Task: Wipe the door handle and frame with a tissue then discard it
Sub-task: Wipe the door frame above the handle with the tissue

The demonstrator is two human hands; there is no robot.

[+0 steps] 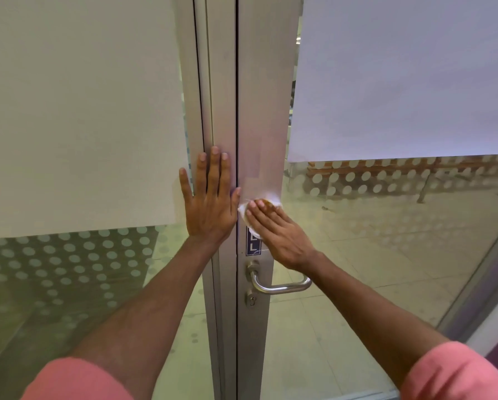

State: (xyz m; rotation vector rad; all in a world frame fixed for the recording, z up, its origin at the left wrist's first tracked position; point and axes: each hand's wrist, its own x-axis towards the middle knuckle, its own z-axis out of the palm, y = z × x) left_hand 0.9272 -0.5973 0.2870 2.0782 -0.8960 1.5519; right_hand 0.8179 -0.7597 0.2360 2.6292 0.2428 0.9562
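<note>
Right hand (273, 229) lies flat, fingers together, pressing a white tissue (243, 212) against the aluminium door frame (259, 111) just above a small blue sticker (253, 243). Tissue shows only as a crumpled pale edge around the fingertips; most of it is hidden under the palm. It is pinned by flat pressure, not pinched in a closed grip

Left hand (210, 203) is empty, open and spread, palm flat on the neighbouring frame post (219, 82), left of the dark gap between the two leaves; looks like bracing

Door handle (279, 285), a steel lever, sits below the right wrist, apart from the tissue, with a keyhole cylinder (251, 300) just under it. By position, frame wiping is the step in hand; handle and discarding seem to be left, though I cannot tell whether the handle is already done

Handling judgement:
- Tissue: very light, soft, no stiffness; likely tears or rolls into crumbs if dragged hard over the sticker edge or the frame's corners
- Under a flat palm it can slip out sideways on smooth metal; folding it into a pad and keeping fingertips on it should hold better
- For the lever, wrapping the tissue around the bar and sliding along suits the round shape
- Frame and handle: rigid, fixed, smooth; lever may turn under downward pressure
</note>
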